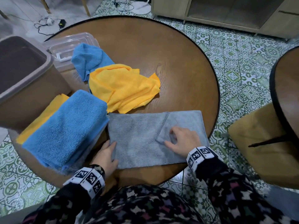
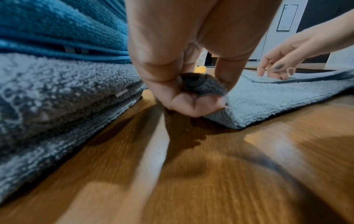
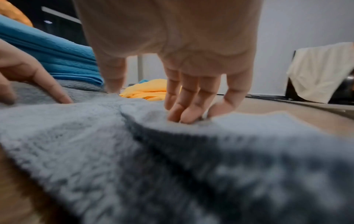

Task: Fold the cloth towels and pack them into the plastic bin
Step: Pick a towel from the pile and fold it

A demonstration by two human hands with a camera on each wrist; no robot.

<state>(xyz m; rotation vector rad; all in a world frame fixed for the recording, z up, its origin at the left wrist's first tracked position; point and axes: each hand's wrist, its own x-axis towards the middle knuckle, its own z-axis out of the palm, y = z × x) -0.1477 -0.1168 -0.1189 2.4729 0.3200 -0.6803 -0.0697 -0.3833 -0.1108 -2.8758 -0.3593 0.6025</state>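
On desk [image 1: 169, 62] we half-fold grey towel [image 1: 145, 135]: left hand [image 1: 106, 156] pinches corner, right hand [image 1: 182, 141] presses flat; folded stack [image 1: 64, 126] waits, two loose, plastic bin [image 1: 24, 70] unpacked.

This looks like a room in a home, a living or dining area. The floor [image 1: 234, 50] is laid with ornate green-and-white patterned tiles, and the round dark-wood counter [image 1: 161, 50] with a black rim reads as a household dining table. Beside it stands a mustard-yellow cushioned stool [image 1: 258, 143]. A pale wooden open-shelved cabinet [image 1: 226, 12] lines the far side, and loose black cables with a plug adapter [image 1: 48, 23] trail across the floor near slim wooden chair legs [image 1: 86, 7]. A cream cloth [image 3: 318, 71] hangs over furniture against a plain white wall.
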